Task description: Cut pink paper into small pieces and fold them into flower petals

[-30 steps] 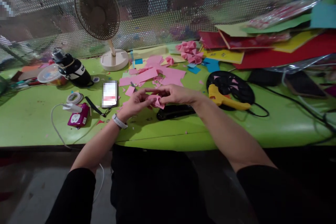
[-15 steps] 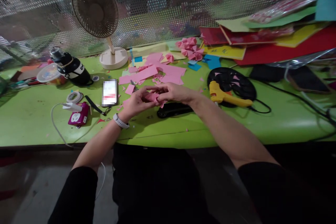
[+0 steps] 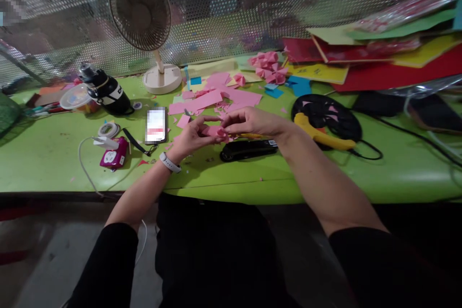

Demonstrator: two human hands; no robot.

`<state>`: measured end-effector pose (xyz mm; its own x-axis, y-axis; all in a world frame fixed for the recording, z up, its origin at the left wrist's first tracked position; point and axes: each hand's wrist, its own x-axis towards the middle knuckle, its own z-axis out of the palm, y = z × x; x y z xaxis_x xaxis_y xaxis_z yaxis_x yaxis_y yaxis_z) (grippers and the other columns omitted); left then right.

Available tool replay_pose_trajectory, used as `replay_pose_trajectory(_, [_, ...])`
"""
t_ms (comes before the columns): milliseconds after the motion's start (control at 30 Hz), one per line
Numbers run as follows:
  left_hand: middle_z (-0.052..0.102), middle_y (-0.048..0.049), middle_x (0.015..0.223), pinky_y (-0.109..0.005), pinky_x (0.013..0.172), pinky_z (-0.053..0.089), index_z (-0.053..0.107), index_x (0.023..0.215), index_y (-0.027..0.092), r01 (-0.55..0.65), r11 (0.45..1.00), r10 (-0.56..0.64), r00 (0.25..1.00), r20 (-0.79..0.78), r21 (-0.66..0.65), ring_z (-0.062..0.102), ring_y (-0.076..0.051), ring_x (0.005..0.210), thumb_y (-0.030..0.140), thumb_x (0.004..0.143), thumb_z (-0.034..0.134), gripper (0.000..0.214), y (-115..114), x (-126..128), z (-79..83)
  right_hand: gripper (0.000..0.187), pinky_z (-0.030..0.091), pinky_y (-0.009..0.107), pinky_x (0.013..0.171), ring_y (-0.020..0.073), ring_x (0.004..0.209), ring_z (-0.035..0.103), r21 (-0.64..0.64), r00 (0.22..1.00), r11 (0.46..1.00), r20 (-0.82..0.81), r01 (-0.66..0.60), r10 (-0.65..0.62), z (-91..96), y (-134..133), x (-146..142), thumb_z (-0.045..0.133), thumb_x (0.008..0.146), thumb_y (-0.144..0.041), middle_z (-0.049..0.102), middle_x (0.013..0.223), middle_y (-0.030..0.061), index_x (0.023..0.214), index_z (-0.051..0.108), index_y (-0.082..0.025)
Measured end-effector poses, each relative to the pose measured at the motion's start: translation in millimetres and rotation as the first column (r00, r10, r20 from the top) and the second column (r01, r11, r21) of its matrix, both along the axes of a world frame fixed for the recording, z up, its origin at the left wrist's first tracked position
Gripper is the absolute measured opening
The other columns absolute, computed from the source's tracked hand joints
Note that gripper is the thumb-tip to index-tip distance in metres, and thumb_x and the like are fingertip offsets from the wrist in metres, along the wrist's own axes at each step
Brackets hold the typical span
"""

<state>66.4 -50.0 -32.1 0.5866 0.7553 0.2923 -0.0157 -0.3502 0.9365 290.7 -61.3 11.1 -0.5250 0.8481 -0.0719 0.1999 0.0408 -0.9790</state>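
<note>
A small folded piece of pink paper (image 3: 215, 131) is pinched between my two hands above the green table. My left hand (image 3: 194, 135), with a white band at the wrist, grips it from the left with thumb and fingers. From the other side, the bent fingertips of my right hand (image 3: 249, 121) close on its right edge. Just below my hands lies a black stapler (image 3: 249, 150). Behind them are flat pink paper sheets (image 3: 205, 102) and small scraps. Farther back sits a pile of folded pink paper pieces (image 3: 269, 66).
A yellow glue gun (image 3: 321, 134) rests on a round black tray (image 3: 339, 113) at right. A phone (image 3: 156, 125), a purple adapter (image 3: 113, 154), a black bottle (image 3: 110, 94) and a fan (image 3: 140, 9) stand at left. Coloured card sheets (image 3: 390, 70) are stacked at back right.
My right hand has shifted slightly right, its fingers drawing back along the pink paper, so more of it shows. The whole view has turned a little left.
</note>
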Motion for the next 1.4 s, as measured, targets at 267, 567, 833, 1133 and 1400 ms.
replay_pose_trajectory(267, [0.068,-0.0026,0.093,-0.025,0.073,0.056,0.045,0.136,0.022,0.027,0.988,-0.006,0.991,0.136,-0.151,0.069,-0.013,0.080,0.033,0.075,0.083,0.072,3,-1,5.9,0.024,0.055,0.028,0.063,0.0142,0.065,0.066,0.087,0.983,0.981,-0.077,0.176,-0.169,-1.5,-2,-6,0.081,0.069,-0.035,0.072,0.076,0.0035,0.079,0.069,-0.017])
replay_pose_trajectory(567, [0.066,-0.0023,0.095,-0.025,0.075,0.054,0.046,0.134,0.022,-0.130,0.986,0.147,0.974,0.173,-0.106,0.065,-0.011,0.082,0.028,0.084,0.071,0.055,8,1,-9.1,0.015,0.052,0.030,0.060,0.0169,0.064,0.066,0.341,0.925,0.872,0.018,0.350,-0.379,-11.4,-15,-35,0.068,0.078,-0.034,0.071,0.074,0.0043,0.079,0.064,-0.019])
replay_pose_trajectory(833, [0.069,-0.0104,0.113,-0.036,0.093,0.051,0.058,0.134,0.019,-0.118,0.983,0.112,0.993,0.047,0.138,0.063,-0.019,0.104,0.023,0.090,0.059,0.045,7,0,-7.7,0.022,0.047,0.029,0.059,0.0161,0.064,0.060,0.332,0.938,0.890,0.038,0.314,-0.345,-6.6,-17,-32,0.067,0.081,-0.039,0.070,0.078,0.0047,0.085,0.068,-0.017])
replay_pose_trajectory(1133, [0.070,-0.0073,0.105,-0.034,0.085,0.052,0.067,0.128,0.022,-0.136,0.957,0.141,0.990,-0.001,0.256,0.062,-0.017,0.091,0.021,0.089,0.056,0.040,12,-4,-6.9,0.018,0.053,0.029,0.062,0.0172,0.066,0.066,0.284,0.961,0.920,-0.016,0.270,-0.277,-8.1,-10,-23,0.066,0.083,-0.036,0.069,0.075,0.0035,0.084,0.068,-0.018])
replay_pose_trajectory(1400, [0.068,-0.0066,0.112,-0.033,0.084,0.054,0.066,0.129,0.025,-0.096,0.988,0.088,0.994,0.068,0.125,0.063,-0.016,0.094,0.021,0.090,0.056,0.040,13,-4,-12.3,0.014,0.054,0.030,0.064,0.0164,0.067,0.065,0.241,0.970,0.939,-0.045,0.244,-0.241,-4.9,-10,-22,0.068,0.081,-0.033,0.067,0.074,0.0023,0.080,0.067,-0.020])
